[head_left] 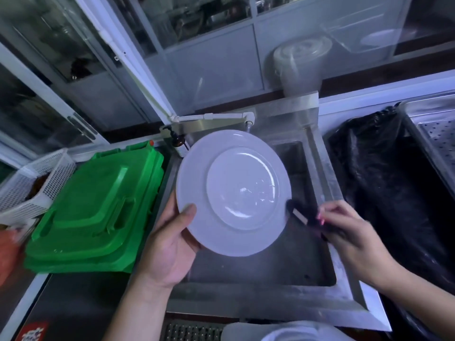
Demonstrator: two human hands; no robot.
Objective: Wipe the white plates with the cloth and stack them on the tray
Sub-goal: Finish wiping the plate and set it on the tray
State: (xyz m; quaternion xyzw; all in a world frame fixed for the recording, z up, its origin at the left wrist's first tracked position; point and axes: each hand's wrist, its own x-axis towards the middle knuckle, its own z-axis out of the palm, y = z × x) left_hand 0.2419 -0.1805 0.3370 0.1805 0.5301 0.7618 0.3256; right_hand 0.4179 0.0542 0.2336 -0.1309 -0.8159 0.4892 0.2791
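Two bare hands, left [170, 244] and right [354, 232], entering from bottom edge of frame. Forearms bare to frame edge; no sleeves, cuffs, gloves, watch, rings or bands visible. Nails short on left thumb. Small pink-red spot at a right fingertip [320, 220], nail polish or reflection, not distinguishable. Rest of person out of view.

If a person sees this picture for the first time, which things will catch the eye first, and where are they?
First the white plate, held tilted over the steel sink in the centre, with the left hand gripping its lower left rim. Next the right hand pinches a dark cloth against the plate's right edge. The bright green lids stacked left of the sink also stand out.
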